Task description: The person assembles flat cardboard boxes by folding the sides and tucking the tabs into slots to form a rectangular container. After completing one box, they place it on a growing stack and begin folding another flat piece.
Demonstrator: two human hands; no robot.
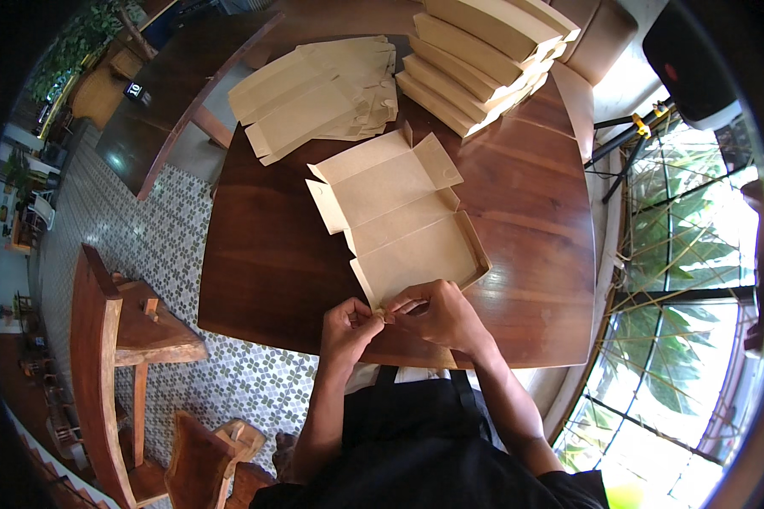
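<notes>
A brown cardboard box (pixel 399 208), partly folded up, lies open on the wooden table in front of me. Some of its side flaps stand up, and its right near wall is raised. At its near left corner my left hand (pixel 351 327) pinches the cardboard between thumb and fingers. Just beside it my right hand (pixel 440 315) is closed on the same corner, its fingertips meeting those of the left. The small folded piece between them is mostly covered by the fingers.
Flat box blanks (pixel 306 93) lie in a pile at the table's far left. Folded boxes (pixel 475 64) are stacked at the far right. The dark wooden table (pixel 535 254) has a rounded near edge. A wooden chair (pixel 102 339) stands to the left on patterned tiles; windows are on the right.
</notes>
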